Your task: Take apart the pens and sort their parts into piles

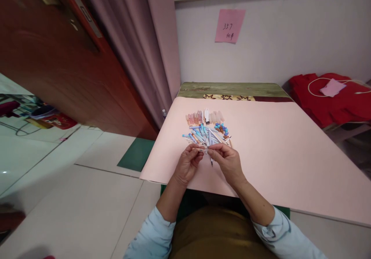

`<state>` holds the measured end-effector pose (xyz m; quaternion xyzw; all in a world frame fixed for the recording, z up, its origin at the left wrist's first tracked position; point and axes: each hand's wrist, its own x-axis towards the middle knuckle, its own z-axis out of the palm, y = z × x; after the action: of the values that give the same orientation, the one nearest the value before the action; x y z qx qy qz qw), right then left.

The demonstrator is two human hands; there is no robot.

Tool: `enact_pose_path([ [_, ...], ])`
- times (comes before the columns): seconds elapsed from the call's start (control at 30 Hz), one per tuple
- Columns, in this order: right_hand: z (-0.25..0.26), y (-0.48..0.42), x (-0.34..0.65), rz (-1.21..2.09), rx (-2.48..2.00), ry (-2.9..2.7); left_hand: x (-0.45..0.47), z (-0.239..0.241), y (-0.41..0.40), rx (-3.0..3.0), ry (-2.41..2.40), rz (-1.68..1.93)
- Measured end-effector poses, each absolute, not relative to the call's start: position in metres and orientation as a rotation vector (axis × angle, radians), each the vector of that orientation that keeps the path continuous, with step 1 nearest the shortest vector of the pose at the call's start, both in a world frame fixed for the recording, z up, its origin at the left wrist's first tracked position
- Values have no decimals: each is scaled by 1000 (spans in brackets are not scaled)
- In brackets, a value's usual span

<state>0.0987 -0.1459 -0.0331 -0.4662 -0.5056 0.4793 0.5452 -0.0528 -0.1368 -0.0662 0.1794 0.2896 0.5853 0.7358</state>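
My left hand (188, 166) and my right hand (228, 162) meet over the near part of the table, both with fingers pinched. Between them is a slim, pale pen part (201, 150); its left end lies in my left fingers, and my right fingertips grip the clear end. Just beyond my hands lies a loose heap of blue, white and orange pen parts (198, 133). A thin stick with a dark tip (211, 161) points toward me below my fingertips. Small blue and brown caps (222, 128) lie to the right of the heap.
Behind the heap are rows of pinkish tubes (194, 118), white sticks with dark tips (206, 116) and pale translucent pieces (217, 117). Pink paper (275, 147) covers the table. A red cloth (313, 100) with a white cable lies at right; a brown door (72, 58) stands left.
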Motion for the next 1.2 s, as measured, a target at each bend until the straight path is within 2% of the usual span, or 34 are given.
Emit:
enact_pose_path([
  [0.23,-35,-146,102,1117,-1092,-1170,-55,-67,-137,379,627,1283],
  [0.33,-34,-144,107,948,-1151,-1245,-60,-70,-131,218,588,1409],
  [0.47,-43,-144,106,667,-1394,-1676,-69,-69,-124,46,464,1566],
  [0.67,-56,-145,99,454,-1658,-1970,-76,-69,-125,97,389,1581],
  [1.0,-62,-144,108,312,-1754,-1986,-85,-69,-118,101,455,1716],
  [1.2,-41,-134,97,317,-1685,-2058,-83,-72,-118,140,453,1672],
])
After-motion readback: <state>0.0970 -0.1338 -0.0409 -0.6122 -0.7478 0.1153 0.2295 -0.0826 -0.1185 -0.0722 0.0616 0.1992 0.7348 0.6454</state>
